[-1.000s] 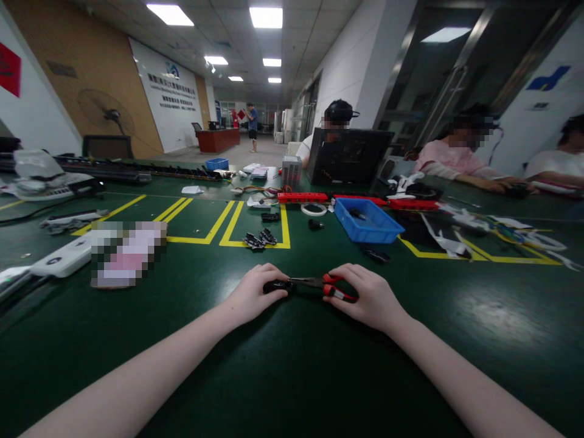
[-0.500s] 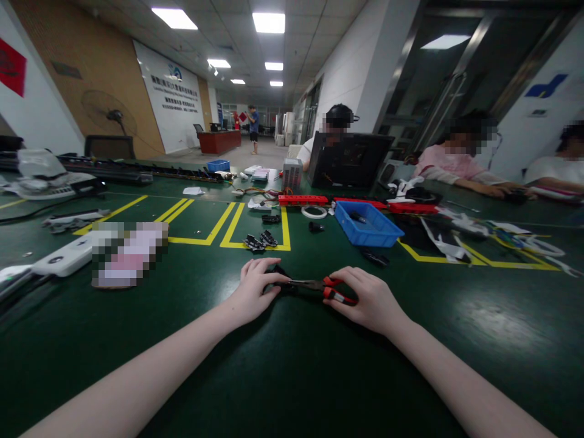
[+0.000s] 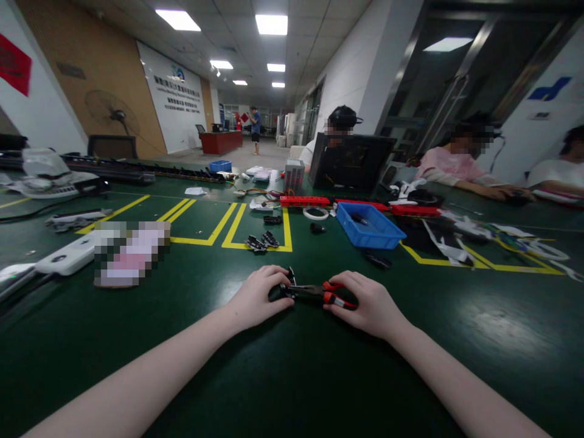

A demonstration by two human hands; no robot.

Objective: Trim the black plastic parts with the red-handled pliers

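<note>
My long-nosed pliers (image 3: 314, 291) have dull grey metal jaws and smooth red-and-black plastic handles; the dark green table (image 3: 205, 377) looks smooth and glossy, the blue rectangular bin (image 3: 371, 236) plastic.

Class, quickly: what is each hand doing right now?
Left hand: closed on a small black part.
Right hand: closed on red-handled pliers.

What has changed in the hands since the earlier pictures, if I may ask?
The left hand has turned the small black part, so a piece now juts up past the fingertips. Neither hand let go; the right hand still holds the red-handled pliers against it.
</note>
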